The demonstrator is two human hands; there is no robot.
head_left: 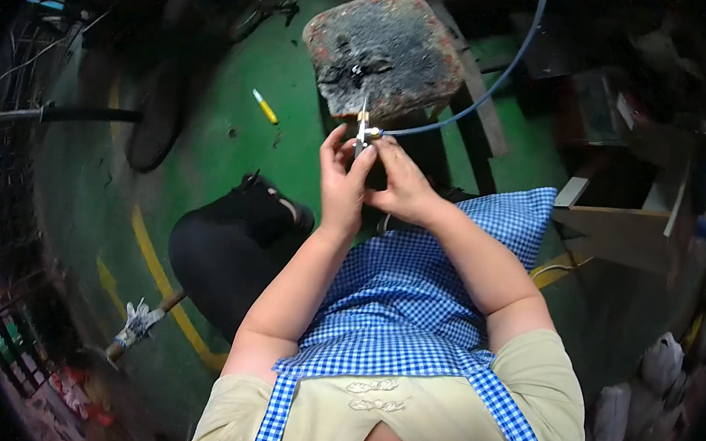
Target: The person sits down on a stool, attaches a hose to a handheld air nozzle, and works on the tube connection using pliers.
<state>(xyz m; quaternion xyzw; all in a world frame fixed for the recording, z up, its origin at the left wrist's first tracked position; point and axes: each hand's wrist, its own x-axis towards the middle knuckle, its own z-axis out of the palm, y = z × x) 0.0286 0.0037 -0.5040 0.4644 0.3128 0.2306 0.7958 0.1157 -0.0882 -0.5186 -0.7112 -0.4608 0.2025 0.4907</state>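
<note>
Both hands meet in front of me around a small nozzle tool (362, 129) with brass-coloured fittings and a thin pointed tip. A blue hose (463, 112) joins it from the right. My left hand (341, 188) is closed on the tool's body, thumb along its near side. My right hand (405, 181) grips it from the right, fingertips by the hose fitting. The tip points at a soot-blackened, worn stool top (389, 43). A small dark object (358, 71) lies on that surface, too small to name.
A yellow-handled pointed tool (265, 107) lies on the green floor left of the stool. A black bar (85, 115) juts in at left. A work glove (139, 322) hangs on a stick at lower left. Wooden boards (620, 235) stand at right.
</note>
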